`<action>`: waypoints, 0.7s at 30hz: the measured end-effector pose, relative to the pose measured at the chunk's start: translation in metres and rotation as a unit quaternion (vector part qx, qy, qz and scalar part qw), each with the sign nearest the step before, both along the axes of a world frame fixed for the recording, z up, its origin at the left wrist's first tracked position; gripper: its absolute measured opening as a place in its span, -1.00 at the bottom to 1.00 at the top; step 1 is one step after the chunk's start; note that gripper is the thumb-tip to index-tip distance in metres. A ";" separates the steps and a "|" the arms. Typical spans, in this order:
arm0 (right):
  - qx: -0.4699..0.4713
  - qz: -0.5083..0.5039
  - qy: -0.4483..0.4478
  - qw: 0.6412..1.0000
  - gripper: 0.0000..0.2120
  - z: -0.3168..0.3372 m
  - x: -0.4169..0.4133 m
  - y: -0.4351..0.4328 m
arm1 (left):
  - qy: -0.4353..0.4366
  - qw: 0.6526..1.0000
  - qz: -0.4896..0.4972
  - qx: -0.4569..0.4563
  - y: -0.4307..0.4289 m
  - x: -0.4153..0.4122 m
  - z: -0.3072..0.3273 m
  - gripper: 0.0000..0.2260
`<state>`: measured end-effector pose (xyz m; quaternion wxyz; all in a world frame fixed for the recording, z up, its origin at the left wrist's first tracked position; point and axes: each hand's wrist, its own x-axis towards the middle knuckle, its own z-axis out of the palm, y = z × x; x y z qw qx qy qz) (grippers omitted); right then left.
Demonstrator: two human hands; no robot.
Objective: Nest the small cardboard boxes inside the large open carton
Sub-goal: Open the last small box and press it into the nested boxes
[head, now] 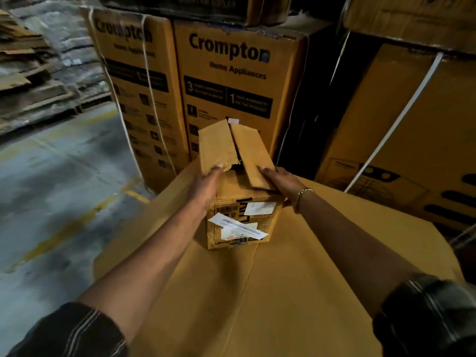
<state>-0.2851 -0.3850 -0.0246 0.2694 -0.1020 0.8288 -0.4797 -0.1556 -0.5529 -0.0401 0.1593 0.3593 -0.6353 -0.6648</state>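
Note:
A small cardboard box (239, 202) with white labels on its near face stands on the closed top of a large plain carton (296, 279). Its two top flaps are loosely folded over, with a dark gap between them. My left hand (206, 181) presses on the left flap with straight fingers, its palm against the box's left side. On the right flap rests my right hand (280, 181), fingers flat, a bracelet on the wrist. No open carton shows in the head view.
Tall printed appliance cartons (229, 86) bound with white straps stand stacked directly behind the small box. More strapped cartons (401, 140) rise at the right. Grey concrete floor (64, 181) with yellow lines lies to the left, and flattened cardboard (28, 81) is piled at the far left.

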 end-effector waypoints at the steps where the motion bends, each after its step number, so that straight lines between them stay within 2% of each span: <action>1: -0.012 -0.012 -0.017 1.000 -0.33 -0.005 0.000 -0.002 | 0.000 1.000 0.017 0.005 -0.002 -0.004 -0.005 -0.52; 3: -0.032 -0.035 -0.043 0.998 -0.30 -0.016 0.001 -0.004 | 0.003 0.998 0.048 0.030 -0.004 -0.006 -0.014 -0.50; 6: -0.047 -0.056 -0.069 0.995 -0.10 -0.025 0.003 -0.007 | 0.025 0.994 0.057 0.094 -0.005 -0.009 -0.025 -0.53; 8: -0.060 -0.062 -0.083 0.993 -0.20 -0.024 0.004 -0.007 | 0.029 0.994 0.059 0.088 -0.002 -0.009 -0.022 -0.66; 10: -0.065 -0.054 -0.083 0.993 -0.26 -0.019 0.005 -0.005 | 0.039 0.995 0.051 0.073 0.002 -0.007 -0.016 -0.69; 14: -0.111 -0.053 -0.072 0.990 -0.30 -0.020 0.028 0.020 | 0.083 0.995 0.026 0.039 0.021 0.015 -0.012 -0.58; 17: -0.177 -0.069 -0.061 0.980 -0.22 -0.037 0.061 0.059 | 0.109 0.994 0.008 -0.005 0.048 0.042 -0.028 -0.52; 21: -0.232 -0.106 -0.022 0.967 -0.39 -0.041 0.097 0.124 | 0.109 0.993 -0.028 -0.046 0.106 0.069 -0.029 -0.42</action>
